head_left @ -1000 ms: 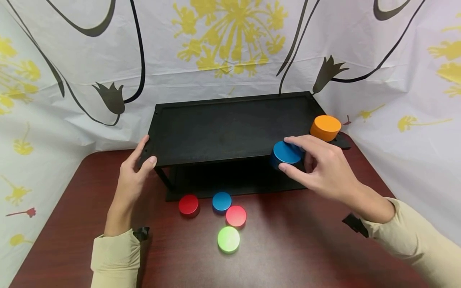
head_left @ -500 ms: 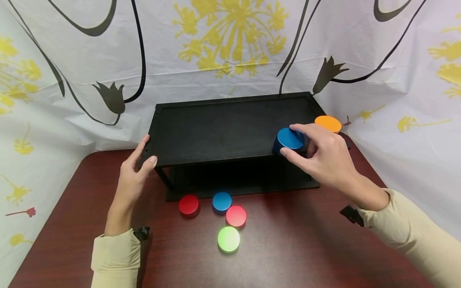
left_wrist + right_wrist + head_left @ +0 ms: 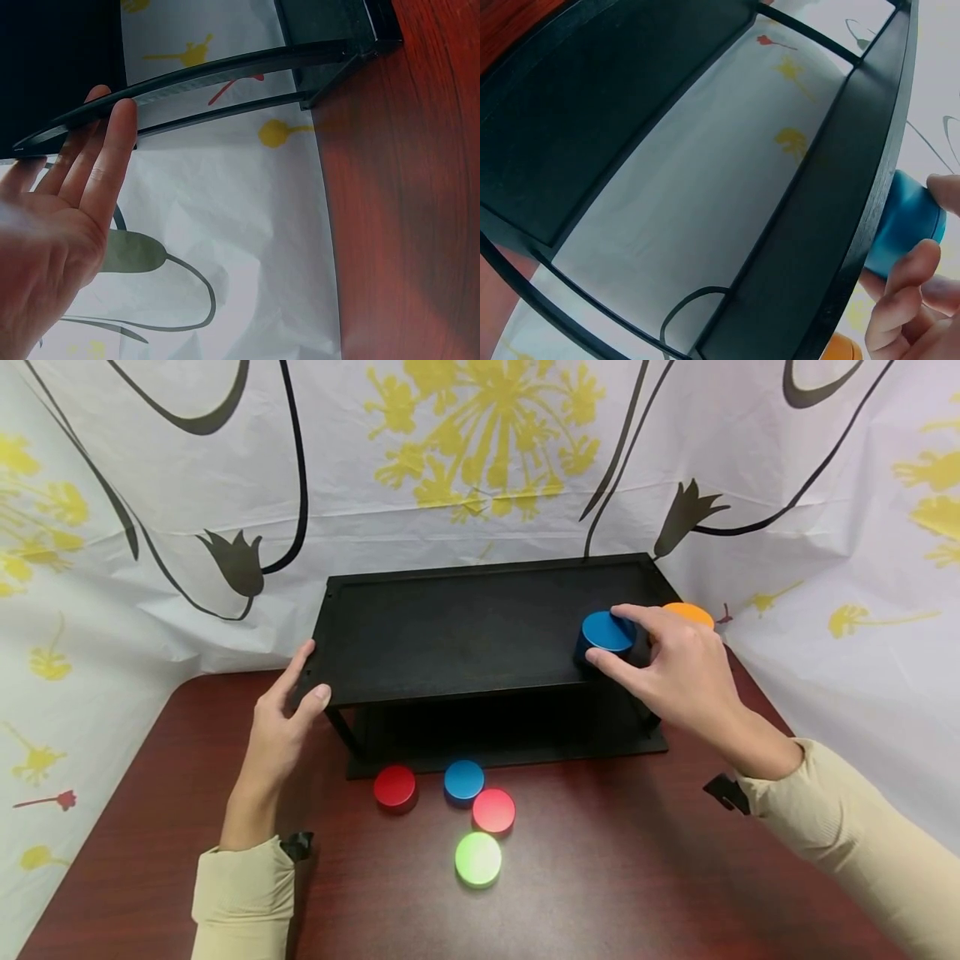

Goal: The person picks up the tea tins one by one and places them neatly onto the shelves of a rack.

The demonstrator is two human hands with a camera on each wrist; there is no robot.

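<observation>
My right hand (image 3: 682, 664) holds a blue cylinder (image 3: 608, 632) between thumb and fingers, upright at the front right of the shelf's black top. In the right wrist view, the blue cylinder (image 3: 904, 225) is right at the shelf's edge. An orange cylinder (image 3: 692, 612) stands beyond this hand, mostly hidden by it. My left hand (image 3: 273, 731) rests on the left end of the black two-tier shelf (image 3: 457, 635), thumb near the front corner. In the left wrist view, the straight fingers of my left hand (image 3: 75, 202) lie against the shelf's side rail (image 3: 225, 69).
In front of the shelf, a red disc (image 3: 395, 788), a smaller blue disc (image 3: 464, 782), a pinkish-red disc (image 3: 493, 811) and a green disc (image 3: 478, 859) lie on the dark red wooden table (image 3: 600, 877). A white patterned cloth (image 3: 450, 468) hangs behind and at the sides.
My right hand has carried the blue cylinder from the shelf's front edge back and slightly right over its top, hiding more of the orange cylinder. The left hand stays in place.
</observation>
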